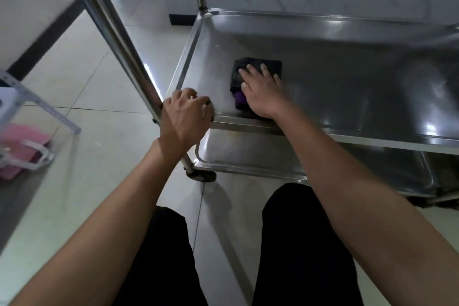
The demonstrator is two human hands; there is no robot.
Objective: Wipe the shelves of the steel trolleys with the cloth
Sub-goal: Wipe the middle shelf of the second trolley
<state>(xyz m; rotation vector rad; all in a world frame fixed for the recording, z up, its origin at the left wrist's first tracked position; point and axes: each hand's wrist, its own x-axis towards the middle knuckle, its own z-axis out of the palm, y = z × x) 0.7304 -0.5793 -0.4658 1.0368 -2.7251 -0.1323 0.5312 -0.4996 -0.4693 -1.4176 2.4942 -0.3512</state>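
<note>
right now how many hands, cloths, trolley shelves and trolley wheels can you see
hands: 2, left hand and right hand
cloth: 1
shelves: 2, upper shelf and lower shelf
wheel: 1
total: 6

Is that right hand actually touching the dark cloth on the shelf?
Touching. The head view shows the right hand lying flat on the dark cloth, fingers straight across it, pressing it onto the steel shelf.
</note>
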